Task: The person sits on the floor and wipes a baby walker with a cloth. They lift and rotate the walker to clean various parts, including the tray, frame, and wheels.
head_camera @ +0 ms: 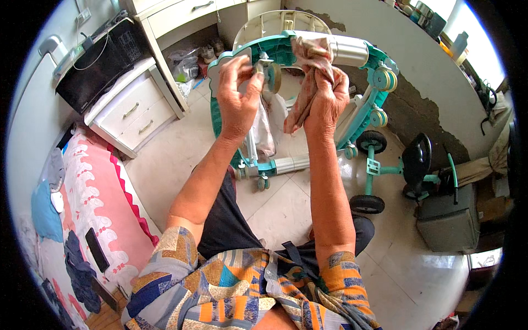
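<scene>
A teal baby walker (363, 123) stands tipped up before me, its underside and twin-wheel casters facing me. My left hand (238, 97) is at a caster (274, 77) on the walker's upper left, thumb and fingers around its near side. The fingers are slightly blurred and partly hide that wheel. In my right hand (328, 101) is a crumpled, stained cloth (314, 51); its upper part lies against the teal rim beside a silvery tube section (350, 51), and its lower end hangs down. Another caster (385, 79) shows at the upper right.
To the right, a small ride-on vehicle frame with black wheels (367, 204) lies near a grey box (449, 222). A white drawer cabinet (138, 111) carries a black appliance (103, 66) at left. Below it is a bed with a pink cover (103, 185). Plastic bags (185, 68) lie under the desk.
</scene>
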{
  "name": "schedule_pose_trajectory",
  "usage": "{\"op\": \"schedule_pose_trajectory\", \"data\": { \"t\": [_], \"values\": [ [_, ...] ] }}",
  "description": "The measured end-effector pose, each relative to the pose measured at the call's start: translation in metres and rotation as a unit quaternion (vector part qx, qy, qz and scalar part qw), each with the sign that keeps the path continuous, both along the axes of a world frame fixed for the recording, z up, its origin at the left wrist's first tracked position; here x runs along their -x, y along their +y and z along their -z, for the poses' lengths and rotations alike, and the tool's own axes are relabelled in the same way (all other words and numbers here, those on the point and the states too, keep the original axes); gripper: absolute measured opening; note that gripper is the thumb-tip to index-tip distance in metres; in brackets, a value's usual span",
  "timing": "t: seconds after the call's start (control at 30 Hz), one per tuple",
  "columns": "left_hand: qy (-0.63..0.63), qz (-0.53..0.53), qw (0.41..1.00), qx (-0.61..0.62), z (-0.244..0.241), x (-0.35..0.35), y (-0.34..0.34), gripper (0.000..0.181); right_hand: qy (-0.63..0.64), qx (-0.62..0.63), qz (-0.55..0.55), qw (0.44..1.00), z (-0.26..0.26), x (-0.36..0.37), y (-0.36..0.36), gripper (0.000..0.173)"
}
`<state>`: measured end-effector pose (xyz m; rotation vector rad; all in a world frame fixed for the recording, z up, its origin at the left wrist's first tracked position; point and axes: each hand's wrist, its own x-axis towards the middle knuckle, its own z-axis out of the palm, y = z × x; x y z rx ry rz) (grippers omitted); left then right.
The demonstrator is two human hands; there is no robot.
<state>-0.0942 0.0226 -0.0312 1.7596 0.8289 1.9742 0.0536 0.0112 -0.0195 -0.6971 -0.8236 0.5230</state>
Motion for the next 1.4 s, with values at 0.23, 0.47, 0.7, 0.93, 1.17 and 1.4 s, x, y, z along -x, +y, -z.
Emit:
{"op": "schedule_pose_trajectory", "data": {
  "t": [0.23, 0.47, 0.7, 0.93, 1.17, 1.4],
  "values": [
    [-0.181, 0.19, 0.94, 0.216, 0.015, -0.005, 0.006, 0.039, -0.12, 0.001, -0.052, 0.991, -0.032, 0.022, -0.001, 0.015],
    [-0.244, 0.269, 0.896, 0.256, 0.005, -0.008, 0.004, 0.03, -0.426, -0.118, 0.139, 0.886, 0.003, 0.041, 0.023, 0.016],
    [-0.219, 0.334, 0.874, 0.275, 0.005, 0.002, 0.009, 0.03, -0.442, 0.001, 0.121, 0.889, 0.058, 0.031, -0.02, 0.025],
    [-0.175, 0.262, 0.916, 0.25, 0.002, -0.009, -0.002, 0.039, -0.26, 0.194, 0.04, 0.945, 0.073, -0.024, -0.021, 0.015],
    [-0.203, 0.315, 0.89, 0.258, 0.002, -0.01, 0.005, 0.03, -0.15, 0.08, 0.006, 0.985, -0.011, -0.003, -0.008, 0.019],
    [-0.244, 0.344, 0.862, 0.281, 0.001, -0.02, 0.007, 0.024, -0.195, 0.06, -0.028, 0.978, -0.026, 0.003, 0.02, 0.023]
  ]
}}
